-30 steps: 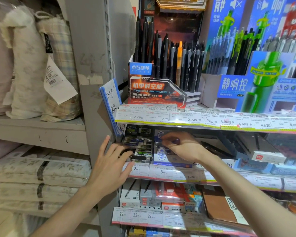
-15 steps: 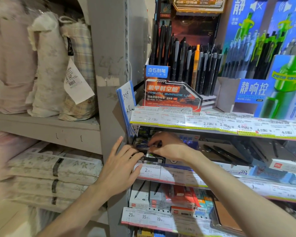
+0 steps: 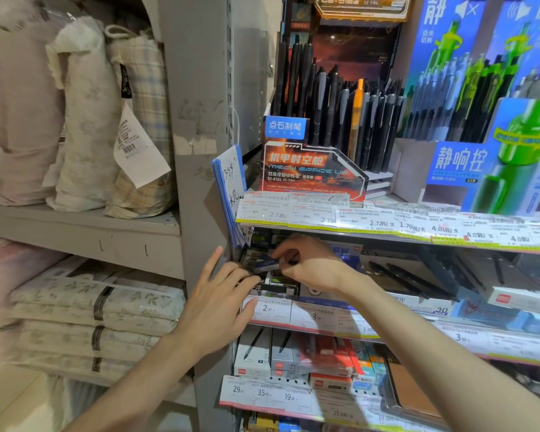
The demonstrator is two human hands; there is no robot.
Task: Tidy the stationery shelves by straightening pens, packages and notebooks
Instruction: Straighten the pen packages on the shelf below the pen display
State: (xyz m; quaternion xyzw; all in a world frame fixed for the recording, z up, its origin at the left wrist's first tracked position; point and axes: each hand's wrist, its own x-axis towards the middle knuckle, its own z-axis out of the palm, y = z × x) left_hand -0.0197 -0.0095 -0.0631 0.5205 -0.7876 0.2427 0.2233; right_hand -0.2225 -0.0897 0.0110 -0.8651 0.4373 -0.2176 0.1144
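Small blue-and-white package (image 3: 267,265) pinched flat near 9 o'clock on the middle shelf (image 3: 325,321), above dark small boxes (image 3: 278,285). Black pens (image 3: 331,116) upright at 12 o'clock; loose black pens (image 3: 399,277) slanted at 3 o'clock.

Right hand (image 3: 312,269) has shifted left, now pinching a small package (image 3: 267,265)

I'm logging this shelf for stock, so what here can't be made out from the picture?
- Small package in the right hand: print blurred, partly covered by fingers.
- Boxes behind the left hand: fingertips hide their fronts.
- Price tags: small print unreadable.
- Brown notebook: cut off by the right forearm.
- Green pen display: cropped at the right edge.
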